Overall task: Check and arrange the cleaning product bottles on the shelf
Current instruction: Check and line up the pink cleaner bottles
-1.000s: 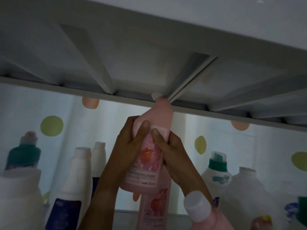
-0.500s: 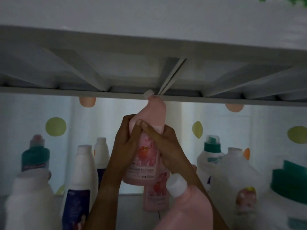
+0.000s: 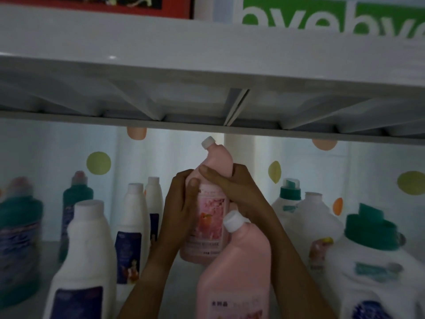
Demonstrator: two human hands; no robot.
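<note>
A pink bottle (image 3: 212, 203) is gripped by the left hand (image 3: 181, 203) and right hand (image 3: 232, 189), label checked under the upper shelf (image 3: 207, 72) — judged next — an upright return among the bottles.

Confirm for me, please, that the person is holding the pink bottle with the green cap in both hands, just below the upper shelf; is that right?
Not quite: the cap is white, not green. The head view shows both the left hand and the right hand gripping the pink bottle, whose white cap sits just below the upper shelf.
</note>
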